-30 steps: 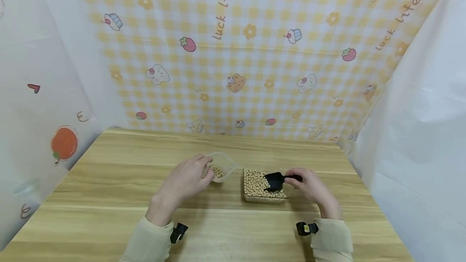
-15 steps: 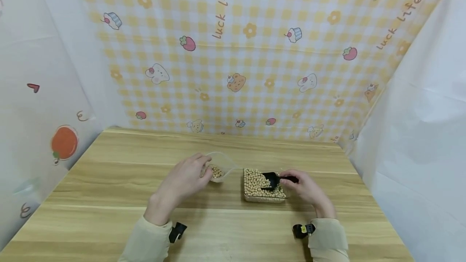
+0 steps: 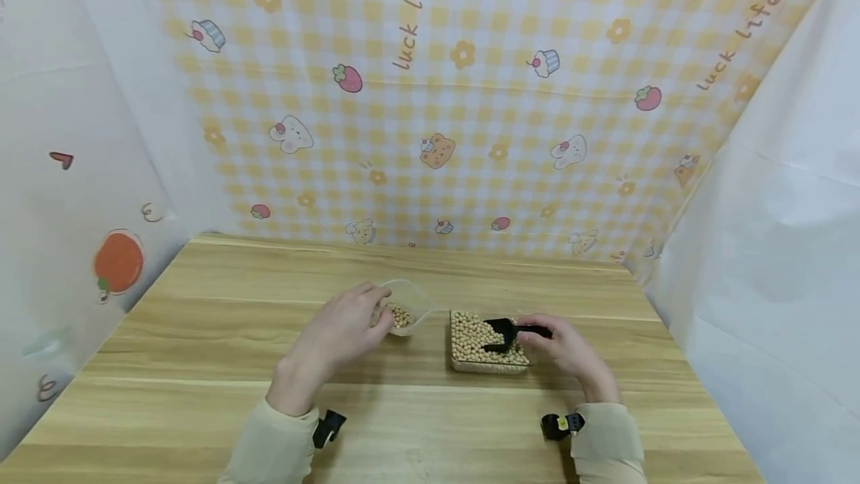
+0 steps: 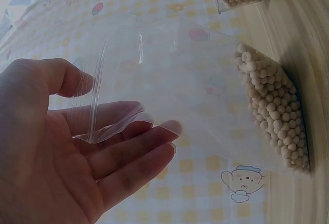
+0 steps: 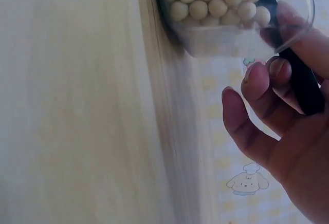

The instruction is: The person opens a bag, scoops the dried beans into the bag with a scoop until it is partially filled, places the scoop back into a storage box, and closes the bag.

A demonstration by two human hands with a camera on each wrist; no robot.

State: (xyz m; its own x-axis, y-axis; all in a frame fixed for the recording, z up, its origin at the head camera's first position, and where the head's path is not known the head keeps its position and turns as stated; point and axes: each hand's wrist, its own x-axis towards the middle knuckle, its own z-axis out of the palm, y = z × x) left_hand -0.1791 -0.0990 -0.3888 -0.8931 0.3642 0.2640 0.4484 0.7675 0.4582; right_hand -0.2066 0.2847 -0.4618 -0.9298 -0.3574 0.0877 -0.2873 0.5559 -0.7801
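Yellow-checked cloth (image 3: 497, 114) backs the desk (image 3: 430, 432). The right grip (image 3: 567, 349), clamped on the black scoop (image 3: 505, 330), is apparently scooping beans (image 3: 467, 338) from the box (image 3: 489, 368) just left of it; the left grip (image 3: 343, 331) pinches the bag (image 4: 221, 75) at its fingertips. Next likely calls for a level lift.

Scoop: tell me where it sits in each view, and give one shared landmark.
Head: the scoop, right of centre, below mid-height, in the beans.
Left wrist: not visible.
Right wrist: upper right, its handle in the right hand.
Shared landmark: the box, visible in all three.
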